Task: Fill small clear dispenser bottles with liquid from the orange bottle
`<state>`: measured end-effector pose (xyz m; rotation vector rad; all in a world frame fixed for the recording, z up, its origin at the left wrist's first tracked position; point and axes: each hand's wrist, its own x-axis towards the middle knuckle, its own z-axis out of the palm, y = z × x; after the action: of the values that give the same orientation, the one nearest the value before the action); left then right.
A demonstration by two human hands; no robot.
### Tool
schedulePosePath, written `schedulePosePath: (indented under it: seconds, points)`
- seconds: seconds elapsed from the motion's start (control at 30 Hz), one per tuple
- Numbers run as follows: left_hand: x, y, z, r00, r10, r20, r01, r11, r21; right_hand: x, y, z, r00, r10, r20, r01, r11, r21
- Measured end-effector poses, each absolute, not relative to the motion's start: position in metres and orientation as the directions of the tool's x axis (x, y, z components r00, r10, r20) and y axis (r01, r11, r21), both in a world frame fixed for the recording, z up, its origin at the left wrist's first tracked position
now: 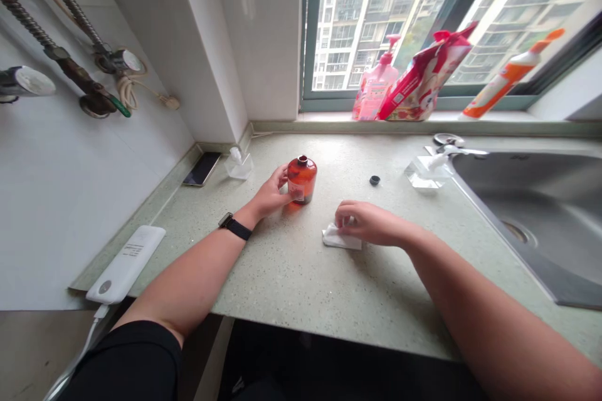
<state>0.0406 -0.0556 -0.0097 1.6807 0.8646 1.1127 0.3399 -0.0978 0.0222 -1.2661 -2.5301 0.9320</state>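
An amber bottle [305,174] stands upright on the counter with its mouth uncovered and a pale label low on its side. My left hand [271,194] is wrapped round the bottle's left side, thumb across the front. To the right of it, my right hand [369,222] is curled down over a folded white tissue [345,240], its fingertips pinched on the upper part. Part of the tissue is hidden beneath those fingers. A small black cap [374,180] lies on the counter beyond my right hand.
Left are a phone [202,168], a small clear container [239,166] and a white power bank [126,264] with cable. Right are a clear pump dispenser [426,172] and a metal sink [498,250]. A pink pump bottle [376,88], red bag and orange-white bottle line the windowsill.
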Motion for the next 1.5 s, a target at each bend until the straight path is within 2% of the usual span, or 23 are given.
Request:
schedulePosePath:
  seconds: [0.07, 0.13, 0.2, 0.23, 0.3, 0.37, 0.47, 0.63, 0.73, 0.8, 0.93, 1.03, 1.17, 1.3, 1.37, 1.43, 1.5]
  points:
    - [0.040, -0.055, -0.011, 0.335, 0.897, 0.290, 0.056, -0.326, 0.944, 0.341, -0.091, 0.020, -0.516, 0.855, -0.055, 0.664, 0.359, -0.656]
    - [0.040, -0.056, -0.011, 0.328, 0.900, 0.287, 0.052, -0.321, 0.946, 0.341, -0.083, 0.015, -0.321, 0.939, 0.126, 0.659, 0.317, -0.682]
    - [0.039, -0.056, -0.011, 0.305, 0.909, 0.285, 0.062, -0.318, 0.946, 0.335, -0.076, 0.009, -0.136, 0.927, 0.350, 0.681, 0.344, -0.646]
    - [0.039, -0.057, -0.010, 0.285, 0.916, 0.283, 0.070, -0.314, 0.947, 0.330, -0.073, 0.005, -0.097, 0.895, 0.436, 0.706, 0.371, -0.604]
    - [0.038, -0.057, -0.009, 0.228, 0.932, 0.283, 0.076, -0.307, 0.949, 0.316, -0.069, -0.002, -0.157, 0.849, 0.504, 0.764, 0.428, -0.482]
    - [0.037, -0.057, -0.007, 0.152, 0.941, 0.303, 0.063, -0.315, 0.947, 0.299, -0.067, -0.010, -0.260, 0.854, 0.450, 0.805, 0.450, -0.388]
    - [0.035, -0.056, -0.005, 0.038, 0.935, 0.352, 0.031, -0.353, 0.935, 0.273, -0.068, -0.017, -0.340, 0.882, 0.327, 0.825, 0.447, -0.347]
    - [0.033, -0.055, -0.003, -0.051, 0.910, 0.411, 0.009, -0.411, 0.911, 0.248, -0.077, -0.016, -0.490, 0.830, 0.268, 0.713, 0.558, -0.424]
    - [0.031, -0.054, -0.002, -0.079, 0.897, 0.436, 0.027, -0.435, 0.900, 0.253, -0.078, -0.014, -0.557, 0.779, 0.290, 0.624, 0.622, -0.474]
    - [0.030, -0.053, -0.003, -0.091, 0.890, 0.447, 0.033, -0.446, 0.894, 0.264, -0.072, -0.012, -0.454, 0.813, 0.365, 0.638, 0.582, -0.504]
    - [0.030, -0.052, -0.003, -0.097, 0.890, 0.445, 0.015, -0.446, 0.895, 0.286, -0.050, -0.007, -0.103, 0.864, 0.493, 0.720, 0.407, -0.562]
    - [0.031, -0.052, -0.002, -0.101, 0.894, 0.437, 0.004, -0.438, 0.899, 0.283, -0.036, -0.005, -0.067, 0.893, 0.445, 0.798, 0.315, -0.514]
    - [0.031, -0.055, 0.001, -0.118, 0.891, 0.439, 0.016, -0.440, 0.898, 0.251, -0.038, -0.008, -0.188, 0.936, 0.299, 0.842, 0.310, -0.441]
    - [0.028, -0.054, -0.002, -0.141, 0.886, 0.441, 0.012, -0.444, 0.896, 0.223, -0.063, -0.007, -0.403, 0.882, 0.245, 0.758, 0.472, -0.450]
    - [0.026, -0.053, -0.004, -0.147, 0.889, 0.433, -0.007, -0.439, 0.899, 0.222, -0.079, -0.005, -0.559, 0.804, 0.203, 0.643, 0.575, -0.505]
    - [0.025, -0.051, -0.007, -0.145, 0.893, 0.427, -0.020, -0.434, 0.901, 0.230, -0.090, -0.003, -0.657, 0.732, 0.180, 0.521, 0.614, -0.593]
    - [0.024, -0.051, -0.009, -0.131, 0.896, 0.424, -0.018, -0.430, 0.903, 0.244, -0.092, -0.001, -0.631, 0.750, 0.200, 0.459, 0.569, -0.682]
